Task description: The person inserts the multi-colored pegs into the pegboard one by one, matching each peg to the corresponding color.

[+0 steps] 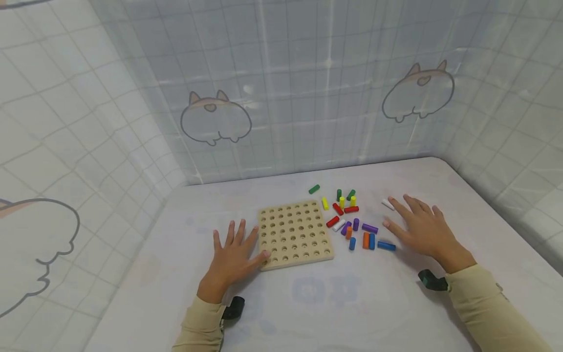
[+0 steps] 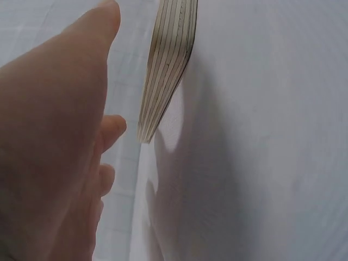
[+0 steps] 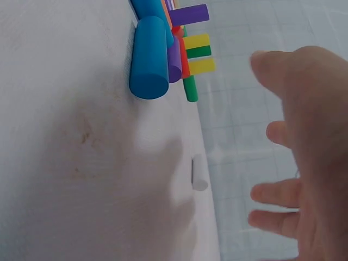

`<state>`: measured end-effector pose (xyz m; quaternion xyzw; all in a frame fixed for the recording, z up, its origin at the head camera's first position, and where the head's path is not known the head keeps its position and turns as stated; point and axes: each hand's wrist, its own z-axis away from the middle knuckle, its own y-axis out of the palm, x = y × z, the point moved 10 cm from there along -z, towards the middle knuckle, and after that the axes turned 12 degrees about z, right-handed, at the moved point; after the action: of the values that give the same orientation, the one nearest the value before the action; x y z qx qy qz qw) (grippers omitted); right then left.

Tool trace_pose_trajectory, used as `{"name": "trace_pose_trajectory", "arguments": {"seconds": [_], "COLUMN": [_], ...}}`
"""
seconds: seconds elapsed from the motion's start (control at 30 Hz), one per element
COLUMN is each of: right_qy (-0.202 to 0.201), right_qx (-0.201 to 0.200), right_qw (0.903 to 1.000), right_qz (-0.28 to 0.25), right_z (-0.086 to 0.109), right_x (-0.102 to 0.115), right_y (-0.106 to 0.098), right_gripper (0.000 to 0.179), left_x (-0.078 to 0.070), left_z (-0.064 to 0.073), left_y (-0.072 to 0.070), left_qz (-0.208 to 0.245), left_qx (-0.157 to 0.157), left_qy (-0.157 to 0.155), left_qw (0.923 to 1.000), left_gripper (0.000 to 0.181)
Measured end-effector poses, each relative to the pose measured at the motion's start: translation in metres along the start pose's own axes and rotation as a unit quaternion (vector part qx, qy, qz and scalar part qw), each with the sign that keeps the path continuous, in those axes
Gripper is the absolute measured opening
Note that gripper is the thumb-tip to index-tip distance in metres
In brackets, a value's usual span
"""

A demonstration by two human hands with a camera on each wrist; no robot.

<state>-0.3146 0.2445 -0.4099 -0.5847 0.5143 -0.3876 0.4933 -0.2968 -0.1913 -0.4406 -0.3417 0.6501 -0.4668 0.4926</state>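
Observation:
My left hand [image 1: 233,261] is spread wide beside a pale wooden peg board [image 1: 299,262] with rows of round holes. Its thumb reaches over the board's near left corner; whether it touches cannot be told. In the left wrist view the board's layered edge [image 2: 169,60] shows beyond the thumb. Fingers apart, my right hand [image 1: 426,232] hovers above the table and holds nothing. A white peg [image 1: 388,204] lies near its fingertips, and a blue peg [image 1: 386,246] lies to its left. That blue peg [image 3: 149,60] looms large in the right wrist view.
Between board and right hand are scattered several small pegs: purple [image 1: 370,228], orange [image 1: 366,240], red [image 1: 351,209], yellow [image 1: 325,203] and green [image 1: 314,189]. Some stand upright, others lie flat. Patterned curtains [image 1: 299,98] enclose the white table [image 1: 374,303] at back and sides.

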Motion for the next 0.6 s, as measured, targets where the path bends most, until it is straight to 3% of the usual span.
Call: {"name": "trace_pose_trajectory", "arguments": {"seconds": [0.2,0.4,0.6], "right_qy": [-0.001,-0.04,-0.041], "right_qx": [0.004,0.01,0.054], "right_qw": [0.9968,0.9833,0.973], "right_qz": [-0.08,-0.177,-0.221], "right_z": [0.001,0.004,0.01], "right_x": [-0.001,0.005,0.009], "right_y": [-0.001,0.0,0.012], "right_gripper": [0.065,0.036,0.026], "left_x": [-0.002,-0.005,-0.004], "left_z": [-0.002,-0.004,-0.006], "left_y": [0.005,0.008,0.013], "left_qz": [0.033,0.046,0.07], "left_qx": [0.012,0.019,0.035], "left_qy": [0.009,0.014,0.012], "left_qw": [0.9994,0.9987,0.9968], "left_gripper": [0.085,0.083,0.083]}}
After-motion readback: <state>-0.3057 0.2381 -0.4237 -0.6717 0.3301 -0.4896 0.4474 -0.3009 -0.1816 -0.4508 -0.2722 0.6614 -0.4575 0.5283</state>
